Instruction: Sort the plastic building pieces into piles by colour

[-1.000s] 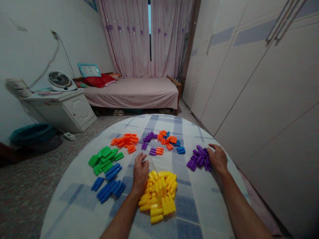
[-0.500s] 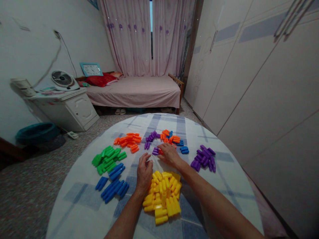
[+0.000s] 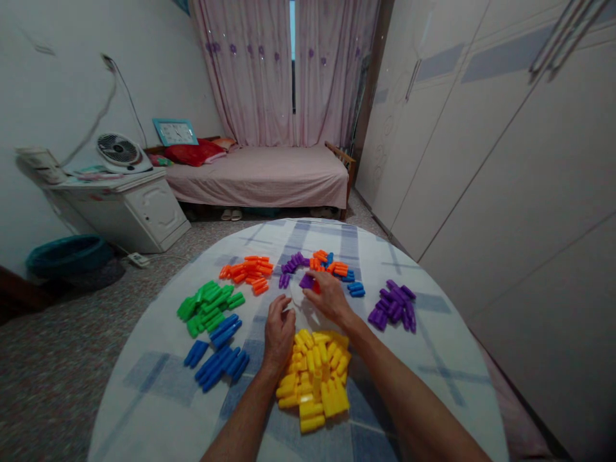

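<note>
My right hand (image 3: 330, 298) is just beyond the yellow pile, its thumb and fingers closed on a purple plastic block (image 3: 306, 281). A bit of red shows beside the purple under my fingers; its shape is mostly hidden. My left hand (image 3: 280, 330) rests on the tablecloth at the left edge of the yellow blocks (image 3: 312, 378), fingers loosely bent and thumb apart, with nothing visible in it. Beyond the right hand lie orange blocks (image 3: 337, 267) mixed with blue blocks (image 3: 356, 290). Purple blocks (image 3: 294, 262) lie to their left.
On the round table's cloth (image 3: 144, 410), green blocks (image 3: 212, 305), blue blocks (image 3: 221, 366) and orange blocks (image 3: 248, 273) are heaped at left. A purple heap (image 3: 395, 305) lies at right. Past the table are a bed (image 3: 269, 176), a cabinet (image 3: 158, 208) and a wardrobe (image 3: 520, 192).
My right hand has lifted slightly and turned, raising the purple block off the cloth. My left hand has stayed in place.
</note>
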{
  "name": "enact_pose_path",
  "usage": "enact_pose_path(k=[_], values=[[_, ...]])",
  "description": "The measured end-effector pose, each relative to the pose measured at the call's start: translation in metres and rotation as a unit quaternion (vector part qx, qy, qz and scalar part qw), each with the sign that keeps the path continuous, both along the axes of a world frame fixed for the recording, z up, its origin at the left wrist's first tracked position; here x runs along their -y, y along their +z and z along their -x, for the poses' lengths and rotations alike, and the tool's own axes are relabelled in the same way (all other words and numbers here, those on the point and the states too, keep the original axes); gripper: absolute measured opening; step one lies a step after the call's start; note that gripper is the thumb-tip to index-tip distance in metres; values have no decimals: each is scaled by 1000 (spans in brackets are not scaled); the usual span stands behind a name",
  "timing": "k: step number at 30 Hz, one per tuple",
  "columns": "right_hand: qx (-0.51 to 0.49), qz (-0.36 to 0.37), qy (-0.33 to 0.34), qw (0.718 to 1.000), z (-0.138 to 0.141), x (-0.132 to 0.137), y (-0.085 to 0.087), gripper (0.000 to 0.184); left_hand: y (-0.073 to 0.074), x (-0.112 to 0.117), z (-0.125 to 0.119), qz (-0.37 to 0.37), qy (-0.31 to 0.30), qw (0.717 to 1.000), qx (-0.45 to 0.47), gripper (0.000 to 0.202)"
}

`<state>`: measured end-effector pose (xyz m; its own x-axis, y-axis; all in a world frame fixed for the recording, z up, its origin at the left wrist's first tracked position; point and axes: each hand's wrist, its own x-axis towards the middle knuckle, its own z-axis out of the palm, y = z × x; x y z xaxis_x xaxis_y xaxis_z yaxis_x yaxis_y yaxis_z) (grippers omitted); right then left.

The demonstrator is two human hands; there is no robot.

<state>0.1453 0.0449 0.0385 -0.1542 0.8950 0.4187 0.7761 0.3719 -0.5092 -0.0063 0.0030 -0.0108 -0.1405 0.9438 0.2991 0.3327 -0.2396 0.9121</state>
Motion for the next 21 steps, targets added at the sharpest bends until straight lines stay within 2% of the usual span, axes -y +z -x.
enact_pose_path(k=[3,7,10,13,17,21], values=[[-84,-17,-48,995,-31,6,8,36,-1,-1,0,-1,-5,1000,-4,29],[-147,-3,-141,979,-89,17,15,39,-2,-1,0,2,-5,1000,-2,30],[-93,-35,-247,964,-136,26,14,44,-3,-1,1,0,-4,1000,-6,30],[-23,-6,-327,945,-173,35,4,45,-4,-2,2,-3,-5,1000,-7,29],[21,36,-351,935,-196,44,-16,45,-5,-2,2,-4,-7,1000,-7,29],[48,43,-346,936,-199,46,-27,43,-5,-2,2,-7,-6,1000,-14,30]])
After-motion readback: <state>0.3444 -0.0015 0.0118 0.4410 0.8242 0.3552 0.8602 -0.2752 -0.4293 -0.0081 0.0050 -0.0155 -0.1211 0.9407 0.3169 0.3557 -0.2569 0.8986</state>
